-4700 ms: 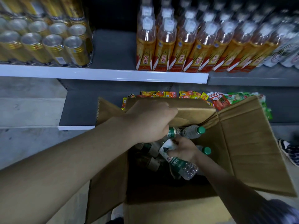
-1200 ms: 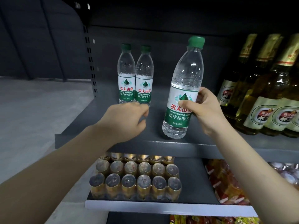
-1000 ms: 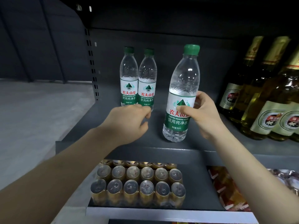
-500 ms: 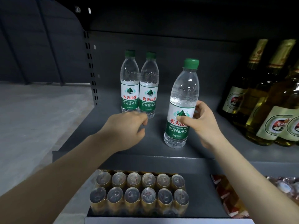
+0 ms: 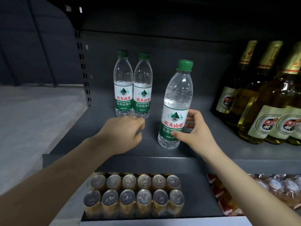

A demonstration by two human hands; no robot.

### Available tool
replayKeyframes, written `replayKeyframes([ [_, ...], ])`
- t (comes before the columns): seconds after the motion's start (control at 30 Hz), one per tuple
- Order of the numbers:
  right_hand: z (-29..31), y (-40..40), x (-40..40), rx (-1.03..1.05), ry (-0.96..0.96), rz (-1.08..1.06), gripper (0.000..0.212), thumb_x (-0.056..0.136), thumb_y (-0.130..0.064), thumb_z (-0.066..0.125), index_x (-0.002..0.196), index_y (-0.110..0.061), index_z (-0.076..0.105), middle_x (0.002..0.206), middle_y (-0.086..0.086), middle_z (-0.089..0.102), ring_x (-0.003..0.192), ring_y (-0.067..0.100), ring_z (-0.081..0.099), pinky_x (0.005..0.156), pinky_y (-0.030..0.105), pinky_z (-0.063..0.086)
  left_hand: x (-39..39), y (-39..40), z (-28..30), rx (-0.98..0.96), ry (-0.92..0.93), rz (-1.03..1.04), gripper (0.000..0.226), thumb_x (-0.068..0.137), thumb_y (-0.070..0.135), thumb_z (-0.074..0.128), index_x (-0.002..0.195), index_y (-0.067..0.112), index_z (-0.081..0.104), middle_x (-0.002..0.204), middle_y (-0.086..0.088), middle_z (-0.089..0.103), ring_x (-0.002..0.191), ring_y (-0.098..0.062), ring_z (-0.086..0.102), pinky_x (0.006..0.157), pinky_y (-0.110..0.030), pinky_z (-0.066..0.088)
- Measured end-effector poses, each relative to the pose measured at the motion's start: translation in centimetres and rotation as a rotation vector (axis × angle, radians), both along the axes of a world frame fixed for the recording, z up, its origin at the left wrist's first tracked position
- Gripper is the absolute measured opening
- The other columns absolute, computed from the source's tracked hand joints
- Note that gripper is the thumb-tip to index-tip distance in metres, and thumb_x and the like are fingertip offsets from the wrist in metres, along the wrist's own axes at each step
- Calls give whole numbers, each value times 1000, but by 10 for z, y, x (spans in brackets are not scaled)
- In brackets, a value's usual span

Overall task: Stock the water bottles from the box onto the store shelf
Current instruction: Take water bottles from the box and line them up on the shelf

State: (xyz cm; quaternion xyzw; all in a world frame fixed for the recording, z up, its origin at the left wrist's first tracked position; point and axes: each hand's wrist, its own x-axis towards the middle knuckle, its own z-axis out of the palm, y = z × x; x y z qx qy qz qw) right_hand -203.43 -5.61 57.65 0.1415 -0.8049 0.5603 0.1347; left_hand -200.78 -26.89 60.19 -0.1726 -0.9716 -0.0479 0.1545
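A dark grey metal shelving unit [image 5: 104,124] with a matching back panel [image 5: 162,46] and a slotted upright post [image 5: 82,66] at its left edge. Beyond the post, a pale grey concrete floor [image 5: 32,119] meets a dark panelled wall [image 5: 32,38]. The lower shelf [image 5: 162,223] has a white front edge. Lighting is dim overall, the upper recess lying in shadow, with two small bright spots [image 5: 80,9] near the top.
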Motion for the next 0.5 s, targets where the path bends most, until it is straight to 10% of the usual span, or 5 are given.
replayKeyframes([
  [0.5, -7, -4, -5, 177, -14, -54, 61, 65, -12, 80, 106, -25, 37, 91, -20, 52, 81, -6, 52, 65, 6, 43, -10, 1, 1, -49, 18, -26, 21, 92, 26, 40, 111, 23, 50, 112, 8, 57, 105, -16, 53, 72, -25, 33],
])
